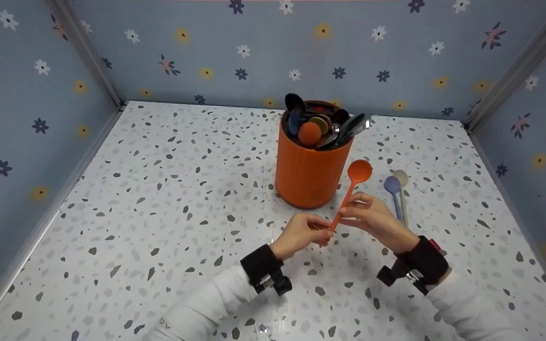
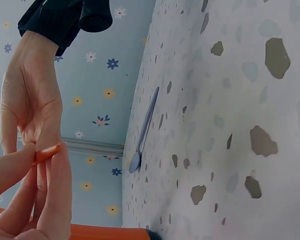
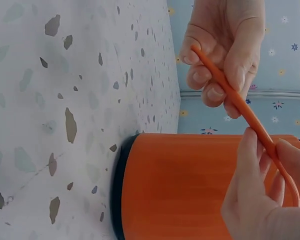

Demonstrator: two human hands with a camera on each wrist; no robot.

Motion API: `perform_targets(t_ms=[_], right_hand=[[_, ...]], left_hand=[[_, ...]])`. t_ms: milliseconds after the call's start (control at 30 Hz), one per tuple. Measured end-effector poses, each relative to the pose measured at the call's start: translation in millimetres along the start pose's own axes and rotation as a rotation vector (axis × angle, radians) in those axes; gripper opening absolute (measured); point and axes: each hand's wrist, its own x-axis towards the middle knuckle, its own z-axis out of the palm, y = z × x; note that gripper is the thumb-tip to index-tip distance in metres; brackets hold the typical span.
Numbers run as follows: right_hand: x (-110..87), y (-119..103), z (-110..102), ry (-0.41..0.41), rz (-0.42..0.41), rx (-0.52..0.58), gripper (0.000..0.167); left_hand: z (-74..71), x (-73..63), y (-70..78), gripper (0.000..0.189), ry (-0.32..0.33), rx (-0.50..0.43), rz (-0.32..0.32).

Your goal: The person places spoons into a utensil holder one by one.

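Note:
An orange spoon (image 1: 359, 171) is held between both hands above the table, its round bowl up and away from me. My left hand (image 1: 304, 233) pinches the lower end of the handle. Higher on the handle, the fingers and thumb of my right hand (image 1: 378, 219) pinch it. In the right wrist view the handle (image 3: 217, 75) runs from the left hand (image 3: 225, 45) down to the right hand (image 3: 262, 200). Just behind the hands stands an orange utensil holder (image 1: 308, 177), packed with several spoons and other utensils.
Right of my right hand, a purple spoon (image 1: 393, 185) and a beige spoon (image 1: 400, 178) lie side by side on the speckled white table (image 1: 159, 189). Flower-patterned panels (image 1: 263, 52) enclose the table at the back and both sides.

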Motion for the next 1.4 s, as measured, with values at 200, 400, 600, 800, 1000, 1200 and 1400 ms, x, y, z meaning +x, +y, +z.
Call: perform_targets(t_ms=[200,400,600,800,1000,1200,1400], right_hand=[[-5.3,-18,0,0.014,-0.048,-0.017,0.009],[-7.4,-39,-1,0.044,-0.085,0.012,0.013],[-7.2,-59,0,0.101,-0.109,-0.007,0.013],[-5.0,-75,2,0.109,-0.129,-0.001,0.014],[-1.3,-86,3,0.128,-0.153,0.020,0.015],[6.2,-98,5,0.152,-0.188,0.034,0.015],[10.8,-108,6,0.151,-0.223,0.040,0.018]], left_hand=[[0.3,2.1,19.5,0.022,0.005,0.037,0.043],[-1.8,8.8,39.1,0.020,0.021,0.121,0.121],[-4.4,17.5,56.5,0.019,0.026,0.201,0.171],[-9.0,20.9,70.4,0.019,0.047,0.278,0.239],[-12.2,25.7,81.2,0.019,0.062,0.320,0.267],[-16.2,32.2,91.9,0.020,0.071,0.307,0.277],[-20.8,38.5,100.4,0.021,0.091,0.350,0.316]])
